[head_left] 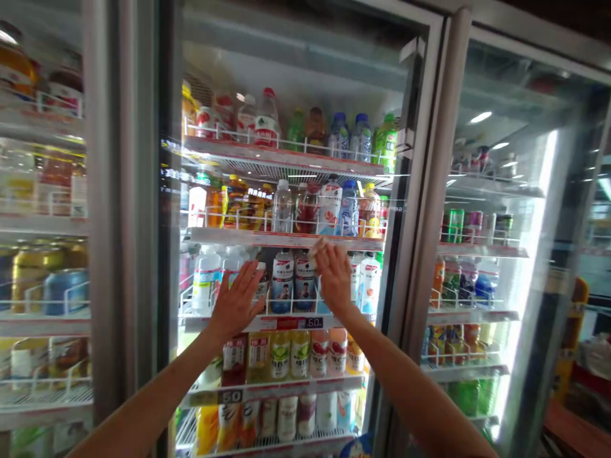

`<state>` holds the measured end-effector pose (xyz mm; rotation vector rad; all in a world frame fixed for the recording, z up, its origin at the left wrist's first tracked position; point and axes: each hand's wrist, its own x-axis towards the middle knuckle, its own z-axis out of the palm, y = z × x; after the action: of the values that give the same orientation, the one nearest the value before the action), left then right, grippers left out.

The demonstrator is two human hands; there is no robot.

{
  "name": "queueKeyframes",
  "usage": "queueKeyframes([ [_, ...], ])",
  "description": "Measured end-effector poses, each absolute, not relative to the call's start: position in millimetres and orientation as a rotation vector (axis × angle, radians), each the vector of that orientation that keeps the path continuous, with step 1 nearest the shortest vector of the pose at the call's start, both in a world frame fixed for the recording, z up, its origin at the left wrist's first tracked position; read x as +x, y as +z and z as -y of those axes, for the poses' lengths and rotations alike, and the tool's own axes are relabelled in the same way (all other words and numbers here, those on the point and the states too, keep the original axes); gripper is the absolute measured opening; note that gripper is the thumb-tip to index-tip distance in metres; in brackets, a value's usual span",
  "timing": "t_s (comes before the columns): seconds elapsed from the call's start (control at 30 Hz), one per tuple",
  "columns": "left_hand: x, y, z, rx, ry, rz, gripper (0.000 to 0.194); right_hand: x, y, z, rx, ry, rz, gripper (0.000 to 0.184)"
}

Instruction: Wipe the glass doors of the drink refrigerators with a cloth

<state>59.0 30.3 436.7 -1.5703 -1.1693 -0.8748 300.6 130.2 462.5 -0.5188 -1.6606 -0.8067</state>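
My left hand [237,299] is in front of the glass door of a drinks cooler, its fingers stretched out and apart and nothing in it. It appears to lie flat against the glass. Higher and to the right, my right hand [334,277] is held up to the same door. Under its fingers is a small pale cloth or wipe [316,249], partly hidden and blurred. Behind the glass, dark-labelled bottles [282,280] stand on the shelf between my hands. A bottle with a white and red label [330,202] shows above my right hand.
Several wire-fronted shelves of bottles fill the cooler, with a red-capped water bottle [267,121] near the top. A metal door frame [432,191] runs down the right side. Another cooler door [501,159] is further right, and cans [35,267] sit behind the left door.
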Motion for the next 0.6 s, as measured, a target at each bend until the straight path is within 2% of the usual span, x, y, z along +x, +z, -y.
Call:
queueKeyframes([
  [0.13, 24, 436, -16, -1.548, -0.873, 1.210, 0.071, 261, 453, -110, -0.283, -0.984, 2.007, 0.046],
  [0.3, -7, 441, 1, -1.488, -0.856, 1.261, 0.068, 213, 511, -103, -0.548, -0.775, 1.667, 0.047],
  [0.5, -40, 427, 22, -1.458, -0.776, 1.297, 0.066, 167, 478, -83, -0.171, -0.998, 2.070, 0.045],
  [0.6, -51, 435, 31, -1.405, -0.854, 1.292, 0.066, 134, 509, -74, -0.313, -0.936, 1.992, 0.042],
])
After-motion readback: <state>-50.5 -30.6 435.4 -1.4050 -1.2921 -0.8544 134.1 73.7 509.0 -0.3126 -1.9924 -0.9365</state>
